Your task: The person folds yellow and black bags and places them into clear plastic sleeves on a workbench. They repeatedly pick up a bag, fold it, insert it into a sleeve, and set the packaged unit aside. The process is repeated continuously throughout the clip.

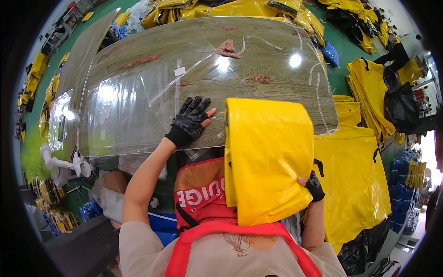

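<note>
My left hand (190, 121), in a black dotted glove with some bare fingertips, lies flat with fingers spread on the wood-patterned table (203, 48). Beside it are clear plastic bags (124, 104) on the tabletop. My right hand (312, 185), gloved the same way, grips the lower right edge of a folded yellow tarp-like sheet (270, 147). Its thumb presses on the front, while most of the fingers are hidden behind. The folded sheet hangs over the table's near edge and in front of my red apron (203, 191).
A crumpled brown scrap (227, 49) and a small white label (180, 71) are on the table. Yellow sheets (355, 180) drape at the right, with more yellow bundles (221, 10) beyond the far edge. A white jointed device (64, 162) stands near the table's left corner.
</note>
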`<state>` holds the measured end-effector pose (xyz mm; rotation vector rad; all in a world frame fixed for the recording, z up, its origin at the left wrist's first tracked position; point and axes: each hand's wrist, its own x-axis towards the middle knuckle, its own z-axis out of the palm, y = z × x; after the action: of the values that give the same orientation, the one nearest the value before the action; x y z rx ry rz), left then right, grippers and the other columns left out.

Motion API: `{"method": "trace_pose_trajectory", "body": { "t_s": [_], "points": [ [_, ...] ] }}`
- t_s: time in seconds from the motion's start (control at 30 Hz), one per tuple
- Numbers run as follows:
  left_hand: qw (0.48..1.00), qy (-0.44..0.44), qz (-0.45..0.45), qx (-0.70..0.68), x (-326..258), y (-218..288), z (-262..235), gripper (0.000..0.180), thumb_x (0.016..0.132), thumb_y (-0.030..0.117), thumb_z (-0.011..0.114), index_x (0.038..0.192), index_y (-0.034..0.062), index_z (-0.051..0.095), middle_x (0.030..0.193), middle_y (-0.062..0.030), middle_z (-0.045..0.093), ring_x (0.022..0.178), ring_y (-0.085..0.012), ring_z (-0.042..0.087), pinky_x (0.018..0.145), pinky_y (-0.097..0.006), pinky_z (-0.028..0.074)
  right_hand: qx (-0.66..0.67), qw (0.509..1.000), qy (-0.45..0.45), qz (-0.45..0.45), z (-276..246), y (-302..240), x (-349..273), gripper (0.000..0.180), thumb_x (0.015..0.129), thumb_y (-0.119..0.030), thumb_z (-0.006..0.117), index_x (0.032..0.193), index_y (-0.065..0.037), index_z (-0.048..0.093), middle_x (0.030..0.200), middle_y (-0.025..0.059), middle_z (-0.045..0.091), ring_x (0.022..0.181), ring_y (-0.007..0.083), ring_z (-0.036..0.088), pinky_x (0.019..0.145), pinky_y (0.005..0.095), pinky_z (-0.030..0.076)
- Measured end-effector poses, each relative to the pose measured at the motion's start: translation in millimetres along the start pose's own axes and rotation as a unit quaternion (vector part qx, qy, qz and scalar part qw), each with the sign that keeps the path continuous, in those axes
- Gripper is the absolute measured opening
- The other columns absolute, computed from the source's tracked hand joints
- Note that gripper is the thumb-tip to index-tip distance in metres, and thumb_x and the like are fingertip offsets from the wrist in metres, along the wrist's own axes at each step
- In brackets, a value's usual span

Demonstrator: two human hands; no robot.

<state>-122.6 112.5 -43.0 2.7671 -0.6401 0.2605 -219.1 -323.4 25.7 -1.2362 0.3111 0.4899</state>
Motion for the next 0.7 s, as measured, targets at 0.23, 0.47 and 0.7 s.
{"method": "trace_pose_trajectory", "body": {
  "t_s": [0.23,0.47,0.7],
  "points": [
    [0.972,-0.037,-0.063,-0.225,4.1,-30.9,9.3,0.042,0.100,0.034,0.032,0.127,0.0106,0.054,0.136,-0.0102,0.048,0.132,-0.0269,0.035,0.111,-0.040,0.020,-0.074,0.995,-0.040,0.051,5.0,-1.8,-5.4,0.056,0.073,-0.009,0.072,0.124,0.000,0.051,0.117,0.0084,0.059,0.105,0.0185,0.056,0.091,0.0305,0.044],
    [0.976,-0.126,0.035,-0.176,4.4,-8.4,-65.7,0.055,0.089,0.043,0.053,0.130,0.0064,0.049,0.133,-0.0159,0.049,0.129,-0.0304,0.039,0.110,-0.038,0.023,-0.159,0.969,-0.169,0.080,89.8,39.7,25.1,0.047,0.076,-0.015,0.074,0.117,0.000,0.057,0.109,0.0081,0.063,0.094,0.0152,0.060,0.083,0.0273,0.048],
    [0.997,-0.041,0.012,-0.069,-32.2,14.6,-88.7,0.065,0.081,0.049,0.061,0.129,0.0078,0.048,0.131,-0.0163,0.049,0.124,-0.0349,0.043,0.109,-0.044,0.027,-0.425,0.853,-0.133,-0.271,117.5,-21.0,191.9,0.026,0.094,-0.024,0.049,0.086,-0.002,0.060,0.070,0.0072,0.056,0.065,0.0153,0.055,0.061,0.0320,0.047]
  ]
}}
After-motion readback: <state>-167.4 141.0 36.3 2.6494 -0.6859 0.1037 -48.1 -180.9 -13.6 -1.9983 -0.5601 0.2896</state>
